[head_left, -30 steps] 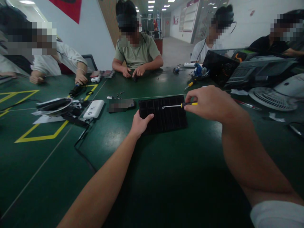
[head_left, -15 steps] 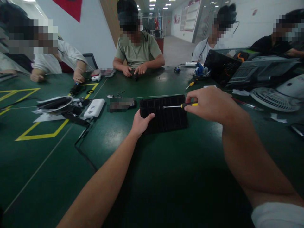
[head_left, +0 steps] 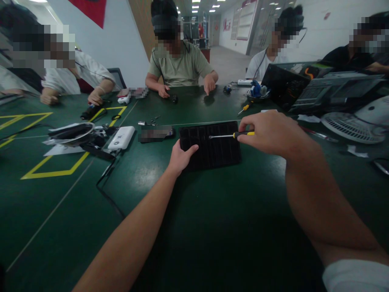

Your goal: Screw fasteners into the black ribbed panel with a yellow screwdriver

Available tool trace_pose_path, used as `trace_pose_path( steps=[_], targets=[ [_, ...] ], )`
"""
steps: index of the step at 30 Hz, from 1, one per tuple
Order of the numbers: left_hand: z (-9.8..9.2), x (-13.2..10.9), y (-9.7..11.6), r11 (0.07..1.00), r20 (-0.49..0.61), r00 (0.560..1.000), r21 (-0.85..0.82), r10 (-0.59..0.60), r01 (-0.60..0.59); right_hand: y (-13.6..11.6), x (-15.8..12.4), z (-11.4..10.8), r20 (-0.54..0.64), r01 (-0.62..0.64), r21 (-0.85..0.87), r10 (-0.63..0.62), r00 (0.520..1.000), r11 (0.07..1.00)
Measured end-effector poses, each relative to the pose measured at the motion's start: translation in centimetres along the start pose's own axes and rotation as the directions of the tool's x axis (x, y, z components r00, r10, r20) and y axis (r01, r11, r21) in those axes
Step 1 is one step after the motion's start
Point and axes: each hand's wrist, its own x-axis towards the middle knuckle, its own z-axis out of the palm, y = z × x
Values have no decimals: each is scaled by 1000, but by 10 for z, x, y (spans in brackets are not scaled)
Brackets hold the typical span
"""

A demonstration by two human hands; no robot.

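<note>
A flat black rectangular panel (head_left: 223, 152), with grid-like lines and a seam down its middle, lies in front of me at the centre of the green table. My left hand (head_left: 182, 157) grips its left edge, thumb on top and fingers hidden beneath. In my right hand (head_left: 267, 132) is a screwdriver (head_left: 223, 136) with a yellow and black handle, pinched between thumb and fingers. Its metal shaft points left over the panel, the tip near the seam; whether the tip touches the surface I cannot tell.
Left of the panel lie a partly blurred dark item (head_left: 156, 134), small metal parts (head_left: 152, 121) and a white power bank (head_left: 121, 138) beside a cabled headset-like device (head_left: 73, 136). Another screwdriver (head_left: 244, 108) lies beyond my right hand, a white fan (head_left: 355, 121) farther right. Several people sit around.
My hands, the panel and the screwdriver stay almost still. The person opposite has moved their hands apart, leaving a small black object on the table. The left person's hand has shifted with a black object.
</note>
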Motion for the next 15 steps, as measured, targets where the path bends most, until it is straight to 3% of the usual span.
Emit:
trace_pose_path(
  steps=[15],
  targets=[
    [2,0,2,1000,-9,1000,8,14,-14,7,6,4,37,35,-1,-35,999,999]
  ],
)
